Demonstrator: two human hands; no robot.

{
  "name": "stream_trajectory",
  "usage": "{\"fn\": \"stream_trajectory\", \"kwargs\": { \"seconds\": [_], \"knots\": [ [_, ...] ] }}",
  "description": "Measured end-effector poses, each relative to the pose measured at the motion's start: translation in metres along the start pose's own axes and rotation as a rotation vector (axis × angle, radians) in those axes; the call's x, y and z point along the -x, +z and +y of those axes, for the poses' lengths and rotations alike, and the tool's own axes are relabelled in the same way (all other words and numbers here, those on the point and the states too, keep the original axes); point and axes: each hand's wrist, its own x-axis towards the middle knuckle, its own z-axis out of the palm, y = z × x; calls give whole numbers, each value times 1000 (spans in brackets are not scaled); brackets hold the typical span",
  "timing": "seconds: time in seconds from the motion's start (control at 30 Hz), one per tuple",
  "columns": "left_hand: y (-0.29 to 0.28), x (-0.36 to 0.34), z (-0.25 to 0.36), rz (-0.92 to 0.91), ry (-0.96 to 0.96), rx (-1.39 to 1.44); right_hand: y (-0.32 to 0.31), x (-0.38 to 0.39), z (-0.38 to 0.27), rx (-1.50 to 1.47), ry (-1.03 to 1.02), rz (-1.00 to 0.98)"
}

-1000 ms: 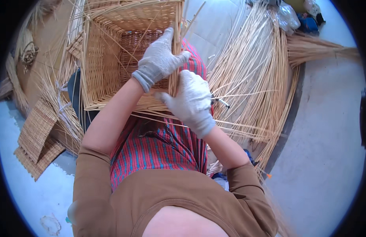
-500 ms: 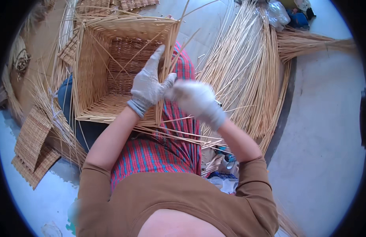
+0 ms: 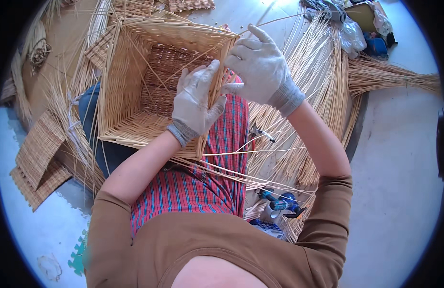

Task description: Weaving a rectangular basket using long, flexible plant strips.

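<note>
A square wicker basket (image 3: 123, 91), open side up toward me, rests across my lap, with thin strands crossing inside it. My left hand (image 3: 195, 103), in a whitish glove, grips the right wall near the rim: its fingers lie on the inner side and the thumb on the outer. At the far right corner, my gloved right hand (image 3: 262, 69) lies against the rim with fingers apart, index finger stretched and thumb spread. One loose wicker strand (image 3: 279, 20) runs from that corner past the index fingertip. More strand ends stick out from the near right corner.
A broad spread of loose wicker rods (image 3: 322, 96) covers the floor at right, beside a tied bundle (image 3: 390, 77). Blue power tools (image 3: 282, 204) lie right of my lap. Woven panels (image 3: 42, 149) and more strands are at left. Plastic bags (image 3: 352, 38) lie far right.
My right hand has moved up and outward from beside the left thumb to the far right corner, its fingers now spread. My left hand stays on the basket wall, its fingers lower and more bent.
</note>
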Motion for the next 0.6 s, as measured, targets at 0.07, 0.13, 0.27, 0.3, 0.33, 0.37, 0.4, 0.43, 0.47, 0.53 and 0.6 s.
{"fn": "stream_trajectory", "kwargs": {
  "seconds": [0.07,0.13,0.27,0.3,0.33,0.37,0.4,0.43,0.47,0.53,0.6],
  "knots": [
    [0,1,0,0,3,-9,-1,2,-4,30,14,-36],
    [0,2,-2,6,-12,-17,2,9,-17,24,108,-82],
    [-11,0,1,1,-17,18,1,30,-30,-81,300,80],
    [-10,-1,3,8,-20,17,0,40,-20,-126,334,180],
    [-9,-2,5,9,-10,94,2,48,-16,-83,369,198],
    [-8,-2,6,7,3,168,2,51,-17,-41,406,219],
    [-5,-2,5,29,25,152,5,47,-25,9,410,253],
    [-6,0,5,34,30,146,11,42,-28,10,421,322],
    [-4,0,6,50,13,166,19,42,-30,21,439,389],
    [-1,2,4,97,24,149,39,32,-47,-25,576,455],
    [-12,-4,14,63,-4,26,45,29,-59,-148,731,491]
  ]
}}
